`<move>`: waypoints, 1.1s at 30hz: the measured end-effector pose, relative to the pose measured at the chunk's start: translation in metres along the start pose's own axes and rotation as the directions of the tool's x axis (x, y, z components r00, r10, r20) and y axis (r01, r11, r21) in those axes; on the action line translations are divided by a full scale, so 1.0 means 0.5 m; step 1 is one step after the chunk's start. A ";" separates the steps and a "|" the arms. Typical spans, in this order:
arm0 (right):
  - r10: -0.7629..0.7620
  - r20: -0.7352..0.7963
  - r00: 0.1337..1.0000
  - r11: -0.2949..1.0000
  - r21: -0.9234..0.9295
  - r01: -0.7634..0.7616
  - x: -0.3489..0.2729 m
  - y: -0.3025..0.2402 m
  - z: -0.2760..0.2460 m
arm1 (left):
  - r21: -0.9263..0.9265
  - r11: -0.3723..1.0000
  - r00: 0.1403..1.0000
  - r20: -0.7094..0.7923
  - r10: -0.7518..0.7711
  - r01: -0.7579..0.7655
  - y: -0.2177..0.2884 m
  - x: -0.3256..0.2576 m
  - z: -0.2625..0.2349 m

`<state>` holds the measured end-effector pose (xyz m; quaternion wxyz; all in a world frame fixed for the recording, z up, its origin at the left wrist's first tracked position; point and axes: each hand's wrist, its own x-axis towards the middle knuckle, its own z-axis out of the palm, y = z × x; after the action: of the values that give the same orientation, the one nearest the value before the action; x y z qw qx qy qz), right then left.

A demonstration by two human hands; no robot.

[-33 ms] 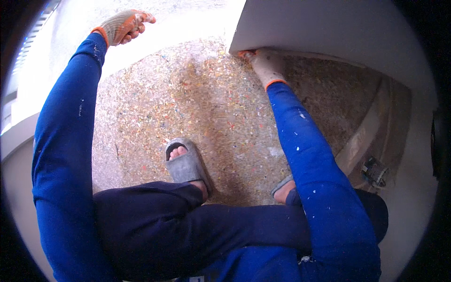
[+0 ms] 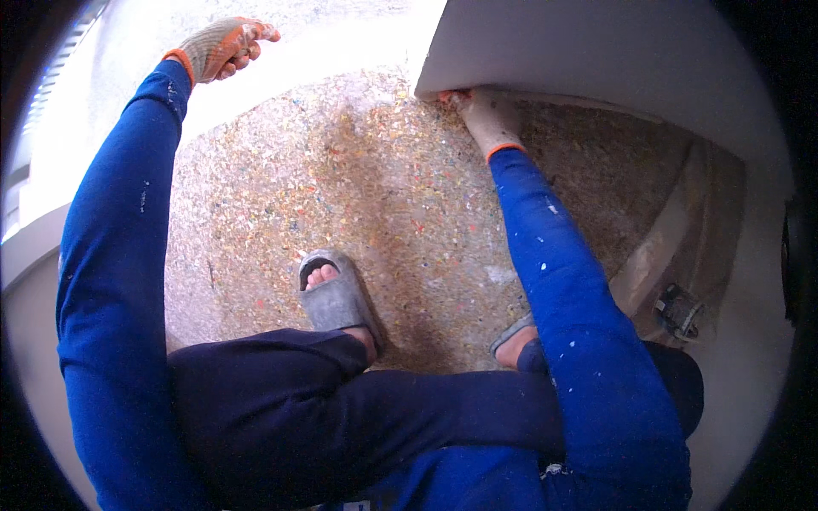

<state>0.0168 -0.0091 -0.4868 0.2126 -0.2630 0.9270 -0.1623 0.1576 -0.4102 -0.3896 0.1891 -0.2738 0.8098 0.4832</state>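
Possibly, the toes (image 2: pixel 322 275) in the grey sandals (image 2: pixel 339 303) could be struck, or the right hand (image 2: pixel 484 119) pinched, should the grey panel (image 2: pixel 588 60) slip. Toward the speckled floor's (image 2: pixel 290 187) far edge, the panel's left lower corner is met by that hand; its grip, partly hidden, cannot be told. Farther off, the left hand (image 2: pixel 223 53) is half curled; any grasp is likewise uncertain. Counted: two sandals, two gloves (image 2: pixel 204 53), one panel.

Head view: wide fisheye, worn on your head, facing down; your lap (image 2: pixel 452 409) close below, speckled floor (image 2: pixel 392 213) beyond, your left hand (image 2: pixel 225 51) and right hand (image 2: pixel 490 119) farther up.
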 end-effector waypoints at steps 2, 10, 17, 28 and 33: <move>0.021 0.013 1.000 0.999 0.032 -0.022 -0.011 0.013 -0.010 | 0.005 0.999 0.999 -0.032 -0.041 0.041 -0.003 -0.011 -0.002; 0.078 -0.083 0.993 0.980 -0.175 -0.092 0.003 -0.016 0.033 | 0.012 1.000 1.000 -0.020 0.009 -0.008 0.011 -0.013 -0.004; 0.137 -0.032 0.990 0.985 0.105 -0.133 -0.016 0.053 0.002 | -0.073 0.991 0.993 0.046 -0.105 0.109 0.007 0.007 0.006; 0.121 -0.058 0.991 0.993 -0.006 -0.122 0.029 0.065 0.064 | 0.032 0.999 0.995 0.090 0.040 -0.043 -0.020 0.023 0.015; -0.087 -0.059 0.994 0.953 0.285 0.100 0.005 -0.022 0.060 | -0.007 0.987 0.930 0.335 -0.150 0.161 -0.095 0.110 -0.037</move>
<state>0.0339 -0.0248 -0.5087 0.2192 -0.2691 0.8847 -0.3112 0.1436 -0.4594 -0.4447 0.3565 -0.2546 0.7335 0.5197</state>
